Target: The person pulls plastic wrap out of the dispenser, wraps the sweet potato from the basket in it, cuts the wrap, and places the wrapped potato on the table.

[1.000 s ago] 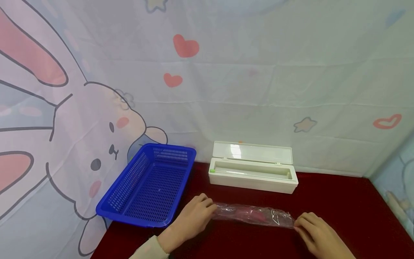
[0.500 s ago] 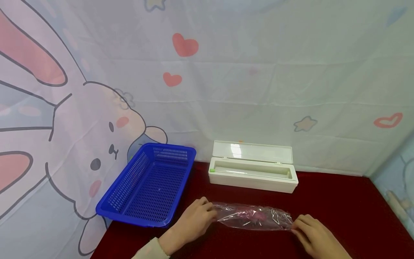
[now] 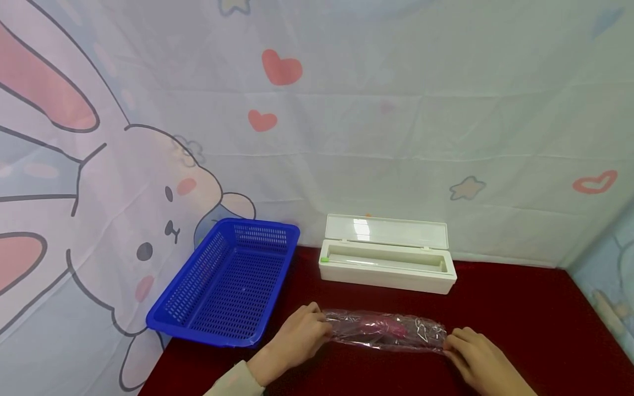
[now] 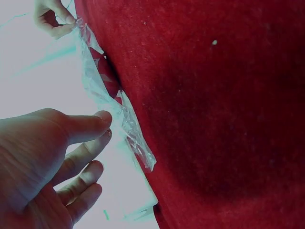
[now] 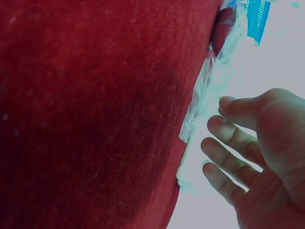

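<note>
A strip of clear plastic wrap (image 3: pixel 423 333) is stretched between my two hands, low over the dark red cloth. My left hand (image 3: pixel 302 336) pinches its left end between thumb and forefinger. At the other end, my right hand (image 3: pixel 477 357) pinches the film the same way. A pinkish-red thing (image 3: pixel 383 326) shows through the middle of the wrap; its kind is unclear. The left wrist view shows this red thing (image 4: pixel 108 78) as smooth and rounded within the crinkled film. In the right wrist view the thumb and forefinger of the right hand (image 5: pixel 259 143) meet at the film.
Behind the wrap stands a long white wrap dispenser (image 3: pixel 388 278), its lid (image 3: pixel 391 232) raised and a roll inside. A blue slotted basket (image 3: pixel 228 297) sits to the left. Dark red cloth (image 3: pixel 515 308) covers the table, and a printed curtain (image 3: pixel 366 137) hangs behind.
My right hand has shifted slightly left, so the hands are a little closer together. The film billowed toward me, then drew flatter around the pinkish-red thing. Basket and dispenser stay put.
</note>
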The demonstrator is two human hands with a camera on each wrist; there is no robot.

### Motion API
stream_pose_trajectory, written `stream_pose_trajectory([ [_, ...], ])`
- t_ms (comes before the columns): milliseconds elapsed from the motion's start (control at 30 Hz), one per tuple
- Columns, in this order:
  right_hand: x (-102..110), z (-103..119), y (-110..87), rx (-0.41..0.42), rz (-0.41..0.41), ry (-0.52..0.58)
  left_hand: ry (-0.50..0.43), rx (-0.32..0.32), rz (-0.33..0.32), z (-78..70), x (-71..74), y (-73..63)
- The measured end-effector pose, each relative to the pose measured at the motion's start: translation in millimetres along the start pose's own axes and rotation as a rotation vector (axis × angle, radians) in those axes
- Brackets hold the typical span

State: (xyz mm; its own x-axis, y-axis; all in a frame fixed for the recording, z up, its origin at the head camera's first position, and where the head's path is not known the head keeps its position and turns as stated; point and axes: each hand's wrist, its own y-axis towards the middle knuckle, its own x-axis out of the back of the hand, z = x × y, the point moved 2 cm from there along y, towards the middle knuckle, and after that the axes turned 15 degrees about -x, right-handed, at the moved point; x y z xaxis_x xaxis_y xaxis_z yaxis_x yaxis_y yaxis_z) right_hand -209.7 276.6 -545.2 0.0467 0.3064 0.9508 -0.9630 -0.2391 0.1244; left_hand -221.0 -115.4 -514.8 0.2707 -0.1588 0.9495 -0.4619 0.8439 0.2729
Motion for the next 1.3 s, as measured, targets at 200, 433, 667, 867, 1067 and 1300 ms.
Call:
stream_pose_trajectory([
  [200, -2.8, 1.6, 5.1, 0.005, -0.012, 0.005, -0.005, 0.018, 0.037, 2.5, -6.9, 2.4],
  [433, -7.2, 0.2, 10.9, 0.075, -0.08, -0.008, -0.003, 0.04, 0.079, 6.2, -12.9, 6.2],
  [667, -10.9, 0.0, 13.6, 0.112, -0.134, -0.016, 0.012, 0.037, 0.097, 7.1, -16.9, 8.8],
  [867, -11.1, -0.1, 14.6, 0.095, -0.107, -0.007, 0.044, 0.031, 0.093, 9.5, -20.2, 10.7],
  [1067, -11.6, -1.1, 15.6, 0.079, -0.097, 0.006, 0.056, 0.046, 0.108, 11.3, -23.9, 10.6],
  [1300, -12.7, -2.4, 17.4, 0.031, -0.034, 0.027, 0.095, 0.048, 0.061, 10.8, -25.4, 10.4],
])
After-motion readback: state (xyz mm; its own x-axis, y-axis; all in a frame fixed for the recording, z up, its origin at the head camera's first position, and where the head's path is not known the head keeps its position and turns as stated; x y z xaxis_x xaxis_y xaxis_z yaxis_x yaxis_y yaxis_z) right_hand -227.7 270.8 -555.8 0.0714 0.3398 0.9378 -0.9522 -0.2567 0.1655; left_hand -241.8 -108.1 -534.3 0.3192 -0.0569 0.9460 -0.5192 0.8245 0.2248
